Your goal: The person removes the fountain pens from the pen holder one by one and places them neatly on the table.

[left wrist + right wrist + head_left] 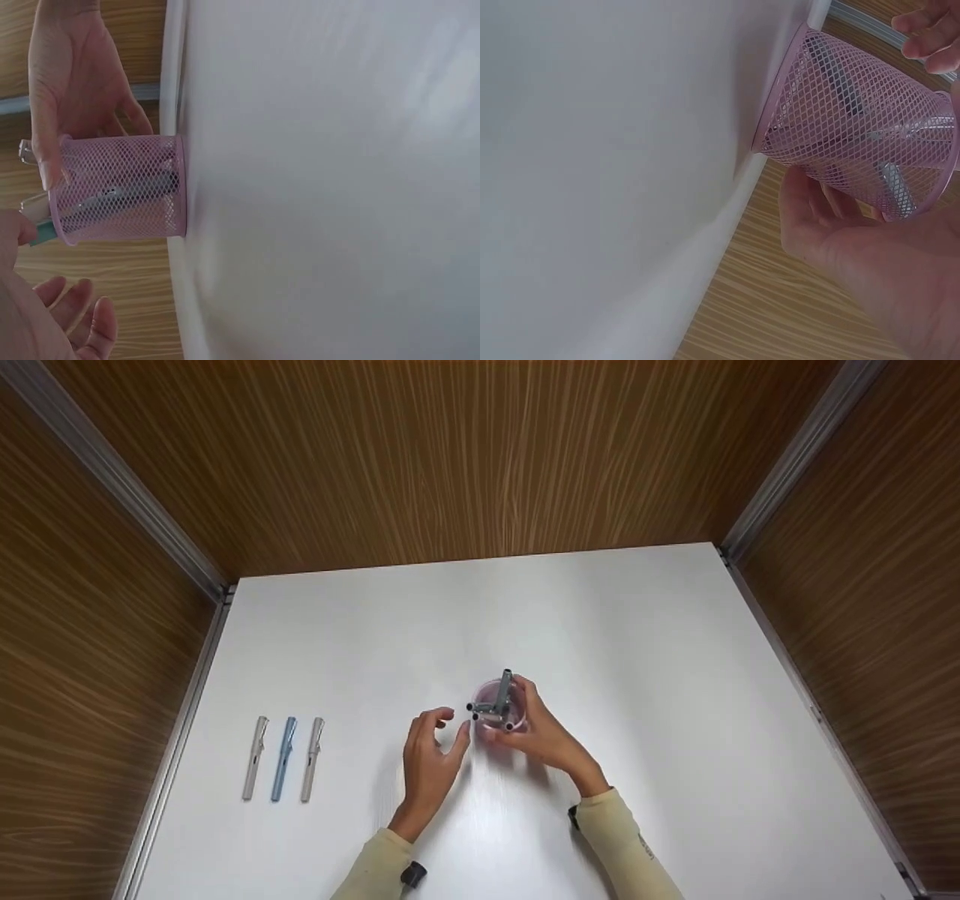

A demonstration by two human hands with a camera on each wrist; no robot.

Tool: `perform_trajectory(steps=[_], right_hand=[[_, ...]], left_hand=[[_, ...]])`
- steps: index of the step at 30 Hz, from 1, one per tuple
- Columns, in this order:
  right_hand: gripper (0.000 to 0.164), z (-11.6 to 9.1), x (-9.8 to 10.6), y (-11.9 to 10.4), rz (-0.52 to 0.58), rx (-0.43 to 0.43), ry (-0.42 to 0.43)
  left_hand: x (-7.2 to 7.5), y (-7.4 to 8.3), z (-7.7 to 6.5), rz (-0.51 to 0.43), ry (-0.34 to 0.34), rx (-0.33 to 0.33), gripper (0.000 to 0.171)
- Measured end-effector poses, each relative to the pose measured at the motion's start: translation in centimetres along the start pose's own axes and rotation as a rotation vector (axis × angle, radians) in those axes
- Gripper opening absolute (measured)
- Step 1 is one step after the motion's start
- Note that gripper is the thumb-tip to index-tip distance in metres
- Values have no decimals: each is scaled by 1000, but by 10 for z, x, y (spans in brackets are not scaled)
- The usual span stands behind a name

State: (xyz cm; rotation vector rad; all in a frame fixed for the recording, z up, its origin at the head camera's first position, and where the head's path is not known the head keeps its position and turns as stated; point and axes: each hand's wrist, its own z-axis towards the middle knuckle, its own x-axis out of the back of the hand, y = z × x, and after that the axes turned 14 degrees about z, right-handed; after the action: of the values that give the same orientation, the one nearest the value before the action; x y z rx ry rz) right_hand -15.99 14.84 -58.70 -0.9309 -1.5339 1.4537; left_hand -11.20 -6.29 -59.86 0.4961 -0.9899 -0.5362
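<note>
My right hand (pixel 551 739) grips the side of a pink mesh pen holder (pixel 120 161), thumb on the near side and fingers on the far side. The holder stands upright on the white table, with several pens (pixel 504 691) leaning out over its rim. Their lower parts show through the mesh in both wrist views. Just left of the holder is my left hand (pixel 431 761), its fingers loosely bent and spread apart from the thumb. The left thumb is close to the pen ends; whether it touches one I cannot tell.
Three pens lie side by side at the table's left: a pale grey one (pixel 255 757), a blue one (pixel 283 759) and another pale grey one (pixel 312 759). Wood-grain panels (pixel 480 457) stand around the white table (pixel 637 660) at the back and sides.
</note>
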Motion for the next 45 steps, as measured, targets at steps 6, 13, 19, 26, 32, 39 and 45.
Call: perform_trajectory(steps=[6, 13, 19, 26, 32, 39, 45], right_hand=[[98, 1, 1, -1, -13, -5, -2], [101, 1, 0, 0, 2, -11, 9], [101, 3, -1, 1, 7, 21, -12], [99, 2, 0, 2, 1, 24, -22], [99, 2, 1, 3, -18, 19, -11], [98, 2, 0, 4, 9, 27, -6], [98, 1, 1, 5, 1, 38, -15]], left_hand=[[-4, 2, 1, -65, -16, 23, 30], [-10, 5, 6, -91, -34, 8, 21], [-12, 7, 6, -119, -30, -13, 18], [-17, 10, 2, -142, -32, -28, 25], [-17, 15, 0, -160, -26, -21, 29], [-19, 17, -2, -188, -17, -5, 24], [-23, 19, -5, -179, 12, 5, 22]])
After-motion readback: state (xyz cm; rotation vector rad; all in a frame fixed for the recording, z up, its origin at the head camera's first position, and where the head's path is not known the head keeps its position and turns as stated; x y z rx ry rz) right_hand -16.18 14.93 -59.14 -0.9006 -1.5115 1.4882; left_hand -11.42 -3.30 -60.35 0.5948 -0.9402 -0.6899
